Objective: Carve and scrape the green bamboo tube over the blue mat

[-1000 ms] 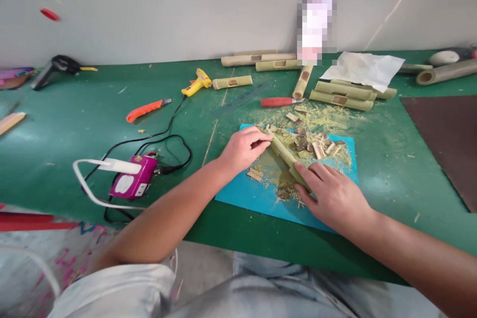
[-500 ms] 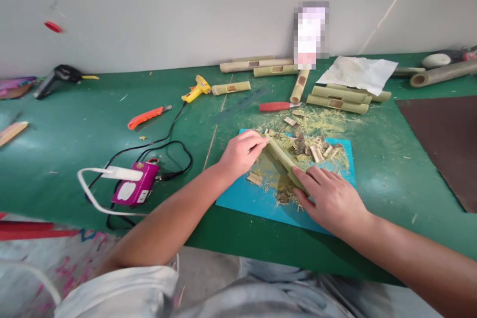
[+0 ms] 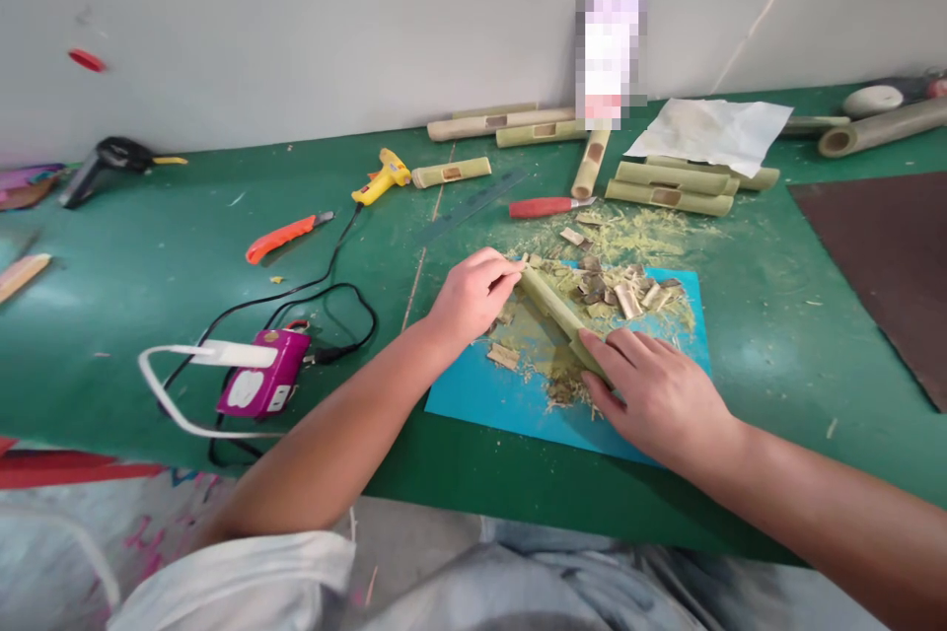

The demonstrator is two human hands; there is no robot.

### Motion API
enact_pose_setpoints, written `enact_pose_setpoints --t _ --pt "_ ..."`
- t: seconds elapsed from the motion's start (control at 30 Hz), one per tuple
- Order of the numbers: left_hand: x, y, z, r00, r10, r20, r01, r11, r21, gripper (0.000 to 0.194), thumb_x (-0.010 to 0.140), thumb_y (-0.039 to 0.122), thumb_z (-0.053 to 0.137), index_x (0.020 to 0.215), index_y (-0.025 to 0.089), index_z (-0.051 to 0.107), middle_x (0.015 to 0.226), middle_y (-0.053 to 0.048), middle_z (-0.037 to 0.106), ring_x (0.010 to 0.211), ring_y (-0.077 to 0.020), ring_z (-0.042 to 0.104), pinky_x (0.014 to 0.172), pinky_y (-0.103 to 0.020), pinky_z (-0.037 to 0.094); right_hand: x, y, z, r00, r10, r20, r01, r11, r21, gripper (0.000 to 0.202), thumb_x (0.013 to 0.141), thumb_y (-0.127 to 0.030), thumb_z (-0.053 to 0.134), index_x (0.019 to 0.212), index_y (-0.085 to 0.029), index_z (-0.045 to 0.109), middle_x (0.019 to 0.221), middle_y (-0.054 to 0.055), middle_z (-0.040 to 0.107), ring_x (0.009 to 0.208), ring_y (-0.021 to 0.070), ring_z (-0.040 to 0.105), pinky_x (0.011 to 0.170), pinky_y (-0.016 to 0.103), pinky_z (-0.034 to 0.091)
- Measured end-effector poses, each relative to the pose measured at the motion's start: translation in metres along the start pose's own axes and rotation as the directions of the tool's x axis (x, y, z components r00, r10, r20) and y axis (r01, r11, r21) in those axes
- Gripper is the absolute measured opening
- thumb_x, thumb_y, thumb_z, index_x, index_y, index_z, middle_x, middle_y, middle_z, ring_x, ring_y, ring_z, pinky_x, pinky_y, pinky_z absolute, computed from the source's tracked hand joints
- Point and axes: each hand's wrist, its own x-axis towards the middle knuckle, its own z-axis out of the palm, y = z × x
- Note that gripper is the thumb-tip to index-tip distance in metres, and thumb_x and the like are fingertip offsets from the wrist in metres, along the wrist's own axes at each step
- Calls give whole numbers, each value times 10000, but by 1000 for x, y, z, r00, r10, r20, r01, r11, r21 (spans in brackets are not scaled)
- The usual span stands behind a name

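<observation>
A pale green bamboo tube (image 3: 553, 302) is held slantwise over a blue sheet (image 3: 463, 385). My right hand (image 3: 655, 389) is closed round its near end, thumb below and fingers on top. At the far end, the fingertips of my left hand (image 3: 473, 294) are pinched together against the tube's rim; anything small between them is hidden. Bamboo chips (image 3: 628, 300) and shavings (image 3: 569, 390) lie on the sheet around the tube. Just beyond the sheet rests a red-handled knife (image 3: 544, 207).
Cut bamboo tubes (image 3: 670, 199) lie at the back, some under white paper (image 3: 710, 133). To the left are a yellow glue gun (image 3: 383, 179), an orange utility knife (image 3: 285, 237) and a purple power socket (image 3: 264, 375) with cables. A dark brown board (image 3: 880, 266) lies at right.
The view has shifted slightly. Both hands keep the same hold on the bamboo tube, with the left hand's fingertips moved a little at its far end.
</observation>
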Motion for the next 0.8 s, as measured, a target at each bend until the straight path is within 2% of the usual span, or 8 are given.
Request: enact_pose_setpoints --t 0.17,0.27,0.4,0.53,0.67,0.8 --pt "-2 6 3 992 115 57 -115 993 1 163 951 189 543 956 139 698 856 -68 677 784 -135 646 744 -265 543 1 0 0 1000 5 -24 -5 1000 22 313 927 -248 497 1156 -76 622 826 64 649 742 179 604 650 314 473" --pt "-2 7 4 995 104 14 -104 993 51 185 957 204 532 913 135 697 840 -72 668 756 -135 635 714 -260 538 0 0 1 1000 5 -14 -5 1000 12 322 920 -244 512 1166 -66 619 842 69 651 761 188 612 660 320 477" --pt "-3 8 6 989 121 82 -127 990 64 200 969 200 502 934 139 689 838 -67 671 775 -138 633 736 -266 535 -1 0 2 1000 -2 -26 2 1000 16 324 914 -240 519 1164 -61 619 832 66 649 753 191 611 652 323 481" --pt "-3 9 7 996 80 44 -84 991 102 204 969 213 505 912 140 688 845 -69 665 771 -140 633 721 -264 534 -1 1 3 999 -7 -44 8 1000 21 315 907 -228 524 1152 -58 624 816 61 641 740 194 607 635 330 483" --pt "-3 11 7 981 153 115 -162 984 72 205 974 208 493 952 135 683 820 -65 655 747 -139 621 700 -261 524 0 0 3 999 -5 -36 6 1000 21 323 896 -219 537 1159 -53 625 812 59 632 730 198 607 623 336 477" --pt "-6 14 6 986 156 57 -162 979 125 221 975 208 489 907 125 683 813 -73 649 732 -142 614 682 -260 514 0 -2 2 999 -16 -37 16 1000 6 314 902 -218 530 1149 -53 631 802 57 631 721 194 606 613 332 469"
